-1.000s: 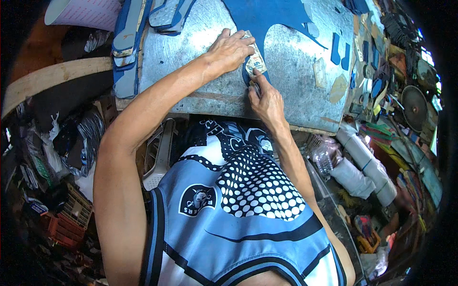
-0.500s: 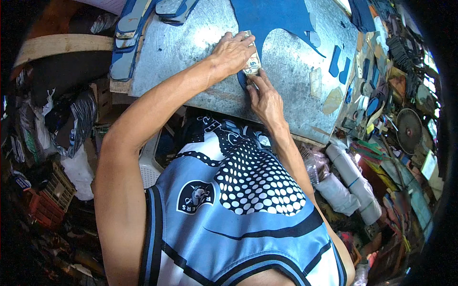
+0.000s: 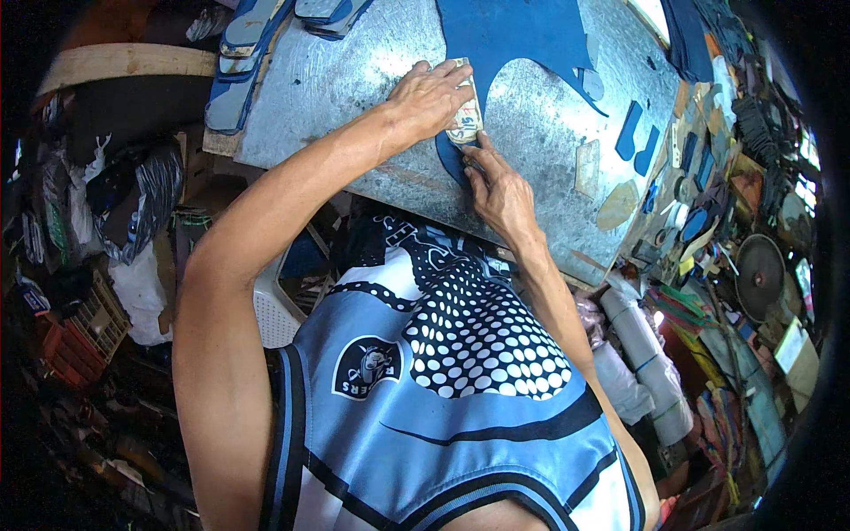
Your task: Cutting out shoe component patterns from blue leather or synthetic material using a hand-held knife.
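My left hand [image 3: 429, 99] lies over a narrow cream pattern piece [image 3: 466, 124] with handwritten marks, its fingers spread and pressing it onto the blue sheet [image 3: 518, 31]. That sheet is spread on a metal-topped table and has a curved cut-out edge. My right hand [image 3: 503, 190] is closed at the near end of the pattern piece, the index finger reaching toward its corner. Whatever the right hand pinches is hidden beneath the fingers. A strip of the blue sheet [image 3: 452, 161] shows between the two hands, near the table's front edge.
On the metal table [image 3: 310, 115], stacks of grey-blue cut pieces [image 3: 237, 102] lie at the left. Small blue cut pieces [image 3: 629, 130] and a rounded tan template [image 3: 617, 205] lie at the right. Wrapped rolls [image 3: 651, 354] and a round fan-like object [image 3: 760, 274] are farther right.
My right hand has shifted slightly nearer and to the right along the pattern piece. My left hand keeps its place on the piece. The whole view has tilted a little.
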A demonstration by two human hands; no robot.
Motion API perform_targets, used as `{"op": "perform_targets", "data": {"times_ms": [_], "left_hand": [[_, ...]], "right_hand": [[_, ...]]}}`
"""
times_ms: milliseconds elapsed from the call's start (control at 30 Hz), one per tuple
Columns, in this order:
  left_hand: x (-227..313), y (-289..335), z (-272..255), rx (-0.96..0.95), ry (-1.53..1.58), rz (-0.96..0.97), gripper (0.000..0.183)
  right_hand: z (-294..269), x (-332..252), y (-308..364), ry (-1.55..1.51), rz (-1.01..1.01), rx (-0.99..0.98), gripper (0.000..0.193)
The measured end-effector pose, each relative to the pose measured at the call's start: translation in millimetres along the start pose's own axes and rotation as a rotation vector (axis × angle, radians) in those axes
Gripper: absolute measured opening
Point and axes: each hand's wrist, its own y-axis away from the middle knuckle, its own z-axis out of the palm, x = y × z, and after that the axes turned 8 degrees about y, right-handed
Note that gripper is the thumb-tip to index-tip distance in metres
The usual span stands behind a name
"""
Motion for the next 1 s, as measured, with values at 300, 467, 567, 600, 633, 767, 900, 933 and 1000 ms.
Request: {"op": "perform_targets", "data": {"times_ms": [300,467,567,600,633,767,900,933,1000], "left_hand": [[6.2,3.0,-4.8,-0.002,-0.014,-0.045,0.049],[11.2,3.4,-6.2,-0.055,-0.036,-0.094,0.046],[15.0,3.7,-8.2,-0.089,-0.019,-0.129,0.043],[16.2,3.4,-9.3,-0.089,-0.019,-0.137,0.043],[17.0,3.2,-9.2,-0.094,-0.023,-0.141,0.043],[19.2,4.5,-5.0,-0.077,-0.029,-0.159,0.041],[24.4,4.0,-2.1,-0.054,-0.018,-0.165,0.041],[30.4,4.1,-2.5,-0.045,-0.012,-0.188,0.041],[34.9,2.3,-2.1,-0.039,-0.004,-0.209,0.042]], "right_hand": [[-18.8,17.9,-11.6,0.078,-0.143,-0.088,0.031],[-28.5,33.9,-24.7,0.174,-0.365,-0.035,0.028],[-37.5,36.2,-31.5,0.215,-0.400,-0.093,0.029],[-40.9,36.3,-34.3,0.219,-0.396,-0.143,0.030],[-44.7,36.2,-36.4,0.225,-0.390,-0.192,0.030],[-54.1,41.7,-50.3,0.294,-0.500,-0.211,0.032],[-58.7,43.3,-59.4,0.316,-0.542,-0.255,0.031],[-59.2,43.6,-60.1,0.346,-0.568,-0.265,0.031],[-57.8,49.7,-62.8,0.376,-0.590,-0.277,0.031]]}}
